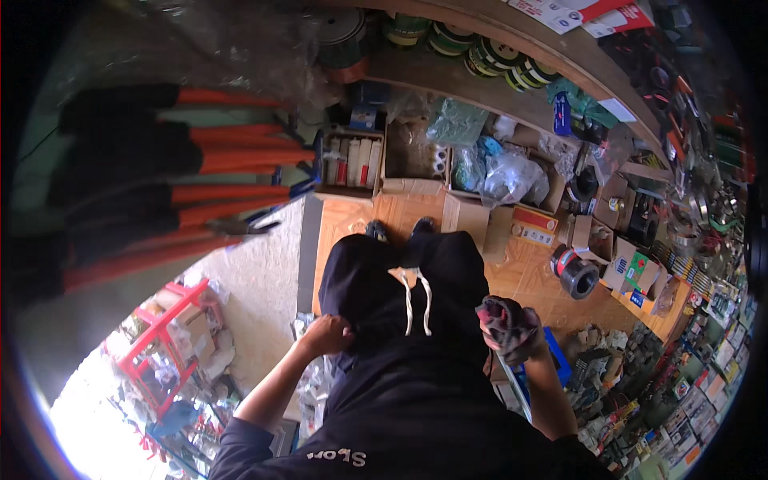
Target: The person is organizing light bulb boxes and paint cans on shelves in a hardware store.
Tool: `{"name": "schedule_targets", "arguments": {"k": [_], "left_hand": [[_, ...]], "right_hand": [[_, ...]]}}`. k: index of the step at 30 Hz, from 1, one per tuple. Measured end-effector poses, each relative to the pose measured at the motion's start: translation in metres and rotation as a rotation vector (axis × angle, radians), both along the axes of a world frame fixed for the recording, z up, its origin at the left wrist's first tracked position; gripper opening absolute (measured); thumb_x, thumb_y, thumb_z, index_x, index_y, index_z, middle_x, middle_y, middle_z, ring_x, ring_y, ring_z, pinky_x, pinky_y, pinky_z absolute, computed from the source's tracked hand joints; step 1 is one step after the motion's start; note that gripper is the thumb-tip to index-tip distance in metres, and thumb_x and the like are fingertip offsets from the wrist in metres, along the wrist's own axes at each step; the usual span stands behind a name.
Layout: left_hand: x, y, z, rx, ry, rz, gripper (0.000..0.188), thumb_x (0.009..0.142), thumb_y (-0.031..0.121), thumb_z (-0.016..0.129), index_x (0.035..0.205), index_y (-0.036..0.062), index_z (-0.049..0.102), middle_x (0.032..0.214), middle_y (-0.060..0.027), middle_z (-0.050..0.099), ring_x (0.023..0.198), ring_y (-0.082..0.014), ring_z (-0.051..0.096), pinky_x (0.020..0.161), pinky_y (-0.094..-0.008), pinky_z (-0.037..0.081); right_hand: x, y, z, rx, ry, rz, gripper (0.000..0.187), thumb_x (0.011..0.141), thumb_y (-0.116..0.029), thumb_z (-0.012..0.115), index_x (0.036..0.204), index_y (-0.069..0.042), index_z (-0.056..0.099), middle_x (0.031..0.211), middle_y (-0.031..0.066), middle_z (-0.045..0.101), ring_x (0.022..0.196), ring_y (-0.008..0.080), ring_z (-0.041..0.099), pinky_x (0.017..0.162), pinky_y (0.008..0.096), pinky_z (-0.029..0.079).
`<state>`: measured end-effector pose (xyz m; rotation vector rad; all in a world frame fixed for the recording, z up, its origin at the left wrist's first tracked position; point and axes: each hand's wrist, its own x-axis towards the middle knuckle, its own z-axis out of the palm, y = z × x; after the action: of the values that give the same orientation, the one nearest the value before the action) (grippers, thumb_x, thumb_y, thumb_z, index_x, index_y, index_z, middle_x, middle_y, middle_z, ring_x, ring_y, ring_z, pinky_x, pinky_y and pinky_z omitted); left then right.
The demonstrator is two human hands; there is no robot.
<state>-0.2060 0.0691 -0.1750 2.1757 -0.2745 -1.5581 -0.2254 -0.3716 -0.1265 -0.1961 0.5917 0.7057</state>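
A wooden shelf (424, 72) bearing tins (452, 38) spans the frame's top. Left of centre, the left hand (326, 334) curls inward, its contents impossible to tell; right of centre, the right hand (490, 336) grips a bunched dark cloth (512, 318).

Head fisheye faces steeply down over dark top (400, 400); left hand (326, 335), right hand (490, 336) near, floor (516, 276) farther.

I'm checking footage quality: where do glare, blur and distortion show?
Head view: glare whites out the lower left; the orange-and-black tool handles at upper left look blurred, the left hand sharper; the wooden shelf edge bows near the rim.
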Motion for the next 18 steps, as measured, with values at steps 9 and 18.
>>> {"name": "schedule_targets", "arguments": {"k": [9, 18], "left_hand": [[0.087, -0.058, -0.292, 0.036, -0.378, 0.175, 0.054, 0.088, 0.037, 0.072, 0.129, 0.0068, 0.057, 0.127, -0.0275, 0.061, 0.122, -0.0424, 0.058, 0.100, -0.0527, 0.048], [0.138, -0.125, -0.598, -0.037, -1.124, 0.021, 0.075, 0.092, 0.046, 0.065, 0.153, 0.0064, 0.043, 0.127, -0.0299, 0.060, 0.120, -0.0440, 0.058, 0.113, -0.0561, 0.039]], "right_hand": [[0.159, -0.005, -0.355, -0.498, -0.227, -0.055, 0.066, 0.104, -0.051, 0.040, 0.146, -0.001, 0.052, 0.137, 0.0174, 0.063, 0.108, 0.0358, 0.071, 0.095, 0.0528, 0.058], [0.294, 0.064, -0.588, -1.095, -0.367, -0.117, 0.037, 0.098, -0.011, 0.054, 0.133, 0.001, 0.061, 0.116, 0.0092, 0.070, 0.106, 0.0207, 0.068, 0.096, 0.0348, 0.054]]}}
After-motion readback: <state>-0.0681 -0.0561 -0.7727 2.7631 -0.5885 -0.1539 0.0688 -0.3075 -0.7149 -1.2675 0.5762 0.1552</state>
